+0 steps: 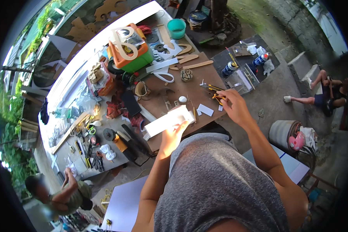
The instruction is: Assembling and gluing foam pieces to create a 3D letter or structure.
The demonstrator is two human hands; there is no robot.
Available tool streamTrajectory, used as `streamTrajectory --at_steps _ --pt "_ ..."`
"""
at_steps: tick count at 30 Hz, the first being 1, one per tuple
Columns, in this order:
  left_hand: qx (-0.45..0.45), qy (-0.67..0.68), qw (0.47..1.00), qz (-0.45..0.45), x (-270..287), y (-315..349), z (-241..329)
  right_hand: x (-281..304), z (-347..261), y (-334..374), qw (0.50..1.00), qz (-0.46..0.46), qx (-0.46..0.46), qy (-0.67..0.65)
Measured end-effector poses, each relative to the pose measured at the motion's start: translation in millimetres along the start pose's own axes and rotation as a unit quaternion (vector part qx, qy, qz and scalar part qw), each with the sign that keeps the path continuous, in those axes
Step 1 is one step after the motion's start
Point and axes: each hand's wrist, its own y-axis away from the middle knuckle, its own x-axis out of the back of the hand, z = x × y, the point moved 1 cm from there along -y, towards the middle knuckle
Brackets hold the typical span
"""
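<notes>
My left hand [173, 136] is closed on a white open-topped box-like piece [166, 123], tilted over the near edge of the brown work board [158, 91] and brightly lit by the sun. At the board's right edge my right hand [232, 102] pinches a small orange-and-black hand tool [219, 98]; its exact kind is too small to tell. Between the hands lie a white rectangular piece [205, 110] and a thin stick-like tool [194, 115]. A small round white object [182, 99] rests just beyond the box-like piece.
An orange-and-green toolbox [133, 58], a teal bucket [176, 29] and curved wooden cut-outs [191, 62] stand farther back. An angle grinder [120, 141] lies left among loose tools. Spray cans [230, 68] stand on a right-hand surface. One person [65, 191] is at left, another [326, 92] sits right.
</notes>
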Motion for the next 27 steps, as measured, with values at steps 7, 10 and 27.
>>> streamTrajectory --at_steps 7,10,27 --pt "-0.111 0.036 0.992 -0.038 -64 -36 25 34 21 -24 0.996 -0.068 0.061 -0.006" --pt "-0.179 -0.058 0.982 -0.035 -84 -48 28 48 25 -28 0.991 -0.098 0.077 -0.043" --pt "0.088 0.176 0.980 0.020 -154 -32 31 84 137 -49 0.999 -0.025 -0.003 0.048"
